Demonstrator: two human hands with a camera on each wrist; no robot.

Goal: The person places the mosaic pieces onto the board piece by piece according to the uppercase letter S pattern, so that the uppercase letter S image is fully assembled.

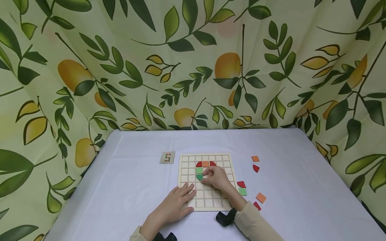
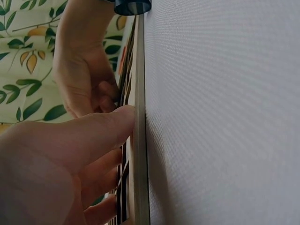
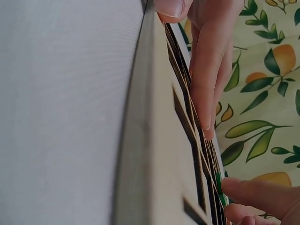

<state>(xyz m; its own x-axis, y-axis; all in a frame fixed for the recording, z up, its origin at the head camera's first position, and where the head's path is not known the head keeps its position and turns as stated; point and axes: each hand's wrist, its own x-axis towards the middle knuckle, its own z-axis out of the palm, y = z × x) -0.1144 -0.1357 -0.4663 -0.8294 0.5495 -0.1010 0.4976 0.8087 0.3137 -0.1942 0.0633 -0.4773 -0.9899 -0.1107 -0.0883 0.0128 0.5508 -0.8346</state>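
Note:
A wooden grid board (image 1: 208, 203) lies on the white table. My left hand (image 1: 176, 202) rests on its near left corner, fingers spread over the grid and thumb at the near edge. Over the middle, my right hand (image 1: 217, 179) has curled fingers, with thumb and forefinger at a dark green quarter-circle tile (image 1: 199, 177). In the right wrist view the fingertips meet this green tile (image 3: 219, 183) at the board's surface. Above it sit a light green square (image 1: 199, 170), a red quarter-circle (image 1: 199, 164), an orange square (image 1: 205, 164) and another red piece (image 1: 212, 163).
A small pattern card (image 1: 167, 157) lies left of the board. On the right are loose orange squares (image 1: 255, 158), red quarter-circles (image 1: 256, 168) and a light green square (image 1: 242, 191) by the board's edge. Black wrist devices (image 1: 226, 217) sit near both wrists. A leaf-patterned curtain (image 1: 193, 67) hangs behind.

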